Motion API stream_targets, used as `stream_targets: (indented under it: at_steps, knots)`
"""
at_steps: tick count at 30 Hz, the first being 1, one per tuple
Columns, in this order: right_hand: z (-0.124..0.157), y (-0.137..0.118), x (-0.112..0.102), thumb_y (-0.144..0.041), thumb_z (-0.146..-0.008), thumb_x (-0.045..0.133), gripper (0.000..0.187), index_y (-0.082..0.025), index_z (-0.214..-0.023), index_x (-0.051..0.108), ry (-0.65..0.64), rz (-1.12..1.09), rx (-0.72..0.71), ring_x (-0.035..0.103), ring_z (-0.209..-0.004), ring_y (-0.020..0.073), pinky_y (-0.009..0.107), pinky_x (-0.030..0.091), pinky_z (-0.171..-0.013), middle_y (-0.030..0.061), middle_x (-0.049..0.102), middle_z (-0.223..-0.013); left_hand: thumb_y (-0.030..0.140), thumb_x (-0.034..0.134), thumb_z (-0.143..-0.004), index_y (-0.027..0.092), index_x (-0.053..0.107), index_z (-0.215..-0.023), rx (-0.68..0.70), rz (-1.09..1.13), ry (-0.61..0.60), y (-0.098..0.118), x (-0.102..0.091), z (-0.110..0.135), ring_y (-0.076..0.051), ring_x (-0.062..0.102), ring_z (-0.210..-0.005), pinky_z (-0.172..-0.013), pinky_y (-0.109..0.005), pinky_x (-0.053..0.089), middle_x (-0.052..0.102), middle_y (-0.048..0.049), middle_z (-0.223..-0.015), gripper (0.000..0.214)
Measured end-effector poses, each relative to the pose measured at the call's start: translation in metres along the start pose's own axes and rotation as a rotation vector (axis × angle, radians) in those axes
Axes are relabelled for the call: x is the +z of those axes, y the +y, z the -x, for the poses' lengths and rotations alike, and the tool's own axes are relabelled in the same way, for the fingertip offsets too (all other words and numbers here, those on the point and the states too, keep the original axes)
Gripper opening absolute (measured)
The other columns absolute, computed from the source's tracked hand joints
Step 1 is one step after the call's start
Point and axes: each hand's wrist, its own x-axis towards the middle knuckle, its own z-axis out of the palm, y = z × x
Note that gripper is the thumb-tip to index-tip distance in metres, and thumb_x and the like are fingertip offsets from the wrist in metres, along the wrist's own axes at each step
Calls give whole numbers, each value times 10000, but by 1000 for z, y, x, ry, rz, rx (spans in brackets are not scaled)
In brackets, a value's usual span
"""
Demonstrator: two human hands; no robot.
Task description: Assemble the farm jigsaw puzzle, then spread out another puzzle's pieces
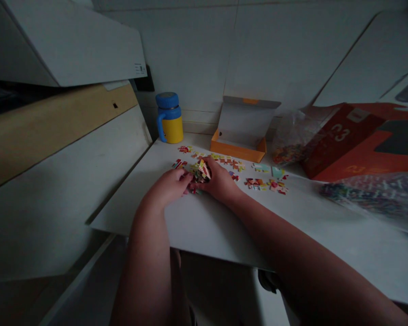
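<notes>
A cluster of jigsaw puzzle pieces [201,172] is bunched between my two hands, low over the white table. My right hand [219,179] curls round it from the right, thumb toward me and fingers on the far side. From the left, my left hand [172,184] presses its bent fingers and thumb against the cluster; the fingertips are partly hidden. Loose puzzle pieces [236,164] lie around and behind my hands. More pieces [278,185] lie to the right, and a few [179,164] lie to the left.
An open orange box [238,151] stands behind the pieces. At the back left is a blue and yellow mug [172,122]. A clear bag of pieces [287,147], a large red box [343,140] and another plastic bag [370,194] occupy the table's right side. Cartons [71,122] border the left.
</notes>
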Motion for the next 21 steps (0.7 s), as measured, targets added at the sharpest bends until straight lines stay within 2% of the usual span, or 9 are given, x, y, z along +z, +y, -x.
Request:
stream_targets:
  at_steps: [2,4,7,10,13,15,17,21]
  knots:
    - [1,0,-1,-363,-744,918,682,-237,-1321,578,32,-27,18,694,-996,246,353,511,-875,68,740,-1192,354,549,-1041,189,710,-1081,-25,147,-115,0,1,1,-193,724,-690,-627,-293,550,794,-69,-889,233]
    - [2,0,-1,-384,-749,899,665,-236,-1311,577,60,-60,39,697,-932,235,341,511,-833,50,747,-1124,274,581,-1007,185,674,-1127,-7,233,-156,-2,2,1,-174,718,-726,-665,-286,555,792,-71,-966,176]
    - [2,-1,-2,-377,-739,877,647,-231,-1295,578,93,-76,71,693,-909,238,347,514,-821,53,749,-1092,196,618,-952,189,662,-1091,30,238,-146,-5,3,0,-165,691,-717,-668,-280,529,774,-50,-917,146]
    - [1,0,-4,-336,-738,843,629,-225,-1297,577,152,-41,59,685,-979,257,373,513,-873,86,739,-1169,168,599,-946,187,673,-1041,1,228,-103,-6,1,-2,-158,671,-686,-645,-270,507,763,-39,-887,122]
    - [2,2,-7,-315,-739,823,644,-228,-1320,561,165,-35,79,686,-995,260,377,514,-871,91,736,-1195,236,593,-987,186,695,-1008,-32,200,-47,-6,0,-4,-163,679,-687,-649,-273,514,770,-43,-893,116]
    - [4,2,-8,-288,-725,817,646,-237,-1314,557,137,-52,93,692,-975,251,366,515,-852,69,741,-1169,293,646,-982,194,707,-977,-7,134,-1,-7,1,-7,-190,713,-743,-677,-291,531,782,-50,-901,117]
    - [5,0,-8,-263,-713,807,628,-246,-1289,558,115,-75,83,692,-964,244,356,515,-842,50,742,-1134,261,713,-937,202,704,-1015,37,101,30,-9,4,-9,-215,752,-842,-740,-307,556,803,-63,-960,98]
    - [7,-6,-6,-223,-709,770,612,-251,-1278,548,97,-134,37,685,-960,236,341,515,-837,39,733,-1097,111,685,-906,207,636,-1228,92,140,-47,-10,9,-9,-221,780,-904,-816,-324,580,811,-56,-956,340]
